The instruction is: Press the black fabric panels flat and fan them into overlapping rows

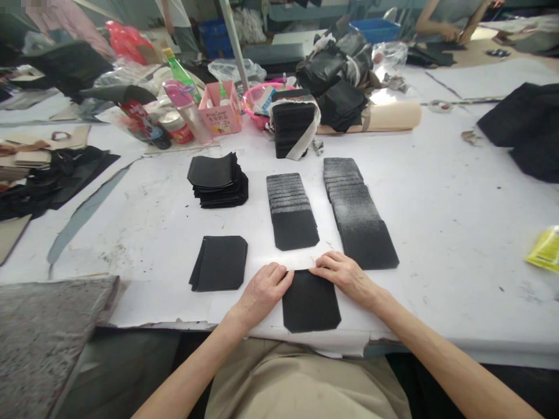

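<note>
A black, roughly square leather-like piece with clipped corners (311, 305) lies flat near the table's front edge. My left hand (267, 286) pinches its far edge at the left corner. At the right end of that same edge, my right hand (345, 274) has its fingers closed on it. Just beyond are overlapping black pieces with greyish edges, fanned in a middle row (294, 227) and a longer right row (367, 233). Left of my hands sits a low stack of black pieces (222, 262), with a taller stack (213, 171) behind it.
A strapped bundle of black pieces (293, 131) stands at the back, before a pink basket (253, 102). A pink box (220, 110), a can (178, 127) and bottles are left of it. A yellow packet (545, 249) lies far right. Other people work across the table.
</note>
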A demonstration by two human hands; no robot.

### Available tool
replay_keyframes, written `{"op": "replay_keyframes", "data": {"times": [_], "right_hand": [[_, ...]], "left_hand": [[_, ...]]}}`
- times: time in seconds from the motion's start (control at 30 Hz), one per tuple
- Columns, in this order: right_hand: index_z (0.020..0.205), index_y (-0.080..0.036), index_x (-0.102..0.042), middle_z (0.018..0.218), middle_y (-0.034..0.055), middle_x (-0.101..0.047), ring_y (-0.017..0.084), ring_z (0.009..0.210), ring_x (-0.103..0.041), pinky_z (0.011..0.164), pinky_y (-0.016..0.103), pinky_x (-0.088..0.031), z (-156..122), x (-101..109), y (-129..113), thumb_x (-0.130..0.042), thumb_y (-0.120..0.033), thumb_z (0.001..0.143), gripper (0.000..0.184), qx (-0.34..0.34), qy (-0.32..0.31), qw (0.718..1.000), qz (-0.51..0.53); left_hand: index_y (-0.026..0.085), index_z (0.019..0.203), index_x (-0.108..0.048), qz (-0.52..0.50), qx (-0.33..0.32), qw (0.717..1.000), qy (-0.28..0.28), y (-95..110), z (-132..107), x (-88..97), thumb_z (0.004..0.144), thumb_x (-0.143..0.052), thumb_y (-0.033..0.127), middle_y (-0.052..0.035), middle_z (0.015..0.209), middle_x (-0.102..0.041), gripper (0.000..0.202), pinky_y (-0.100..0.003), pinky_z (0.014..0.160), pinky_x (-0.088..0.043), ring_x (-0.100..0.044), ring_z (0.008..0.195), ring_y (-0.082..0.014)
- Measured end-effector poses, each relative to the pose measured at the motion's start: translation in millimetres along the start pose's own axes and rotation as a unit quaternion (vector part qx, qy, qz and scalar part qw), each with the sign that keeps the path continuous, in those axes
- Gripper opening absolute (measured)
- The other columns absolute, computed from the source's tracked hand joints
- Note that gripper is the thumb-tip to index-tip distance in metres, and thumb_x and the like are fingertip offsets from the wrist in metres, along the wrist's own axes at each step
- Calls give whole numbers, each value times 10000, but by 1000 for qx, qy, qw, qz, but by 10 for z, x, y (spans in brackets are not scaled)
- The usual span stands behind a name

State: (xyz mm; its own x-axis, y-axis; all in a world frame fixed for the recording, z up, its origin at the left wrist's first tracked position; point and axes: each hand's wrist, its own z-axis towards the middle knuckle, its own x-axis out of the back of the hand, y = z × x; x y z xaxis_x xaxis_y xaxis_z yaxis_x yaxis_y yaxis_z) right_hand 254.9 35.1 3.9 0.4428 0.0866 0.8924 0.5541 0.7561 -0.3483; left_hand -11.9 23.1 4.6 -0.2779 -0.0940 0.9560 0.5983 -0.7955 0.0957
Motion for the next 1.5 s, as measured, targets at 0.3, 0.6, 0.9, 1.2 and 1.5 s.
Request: {"op": "replay_keyframes", "data": {"times": [0.3, 0.6, 0.9, 1.2, 1.5], "right_hand": [[1187, -203, -614, 1043, 61, -612, 181, 1001, -542, 890, 350, -504, -10, 23, 25, -428, -200, 1005, 260, -3, -25, 1000, 7], [1166, -187, -625, 1056, 59, -617, 174, 1006, -541, 914, 328, -480, -74, 122, 51, -408, -185, 1009, 268, -14, -37, 999, 4], [1185, -210, -625, 1057, 58, -618, 174, 1004, -540, 887, 333, -479, -190, 102, 111, -420, -190, 1008, 271, -34, -30, 999, 0], [1191, -197, -623, 1052, 73, -614, 182, 983, -537, 866, 341, -486, -227, 90, 33, -404, -176, 1009, 286, -51, 0, 999, -9], [1235, -206, -596, 1099, 80, -598, 193, 1013, -534, 888, 349, -489, -291, 90, 0, -406, -167, 1002, 304, -66, -5, 998, -20]], "left_hand": [[73, 1158, -560, 36, -21, 999, -27, 16, 4, 20, 928, -499, 88, -126, 1055, -613, 239, -396, 855, -509, -581, 978, -257], [78, 1170, -565, 30, -4, 999, -23, 18, -62, 18, 937, -492, 98, -127, 1020, -615, 245, -399, 868, -507, -582, 990, -251], [97, 1187, -561, 23, -4, 1000, -12, 17, -107, 16, 943, -470, 89, -135, 1069, -620, 261, -411, 895, -488, -577, 1038, -250], [170, 1365, -444, 47, 5, 993, -104, 68, 65, 80, 955, -475, 134, -77, 958, -564, 413, -367, 799, -468, -543, 911, -223], [208, 1414, -384, 94, 7, 983, -156, 142, 151, 158, 946, -490, 148, -77, 1012, -528, 483, -369, 801, -447, -511, 931, -233]]}}
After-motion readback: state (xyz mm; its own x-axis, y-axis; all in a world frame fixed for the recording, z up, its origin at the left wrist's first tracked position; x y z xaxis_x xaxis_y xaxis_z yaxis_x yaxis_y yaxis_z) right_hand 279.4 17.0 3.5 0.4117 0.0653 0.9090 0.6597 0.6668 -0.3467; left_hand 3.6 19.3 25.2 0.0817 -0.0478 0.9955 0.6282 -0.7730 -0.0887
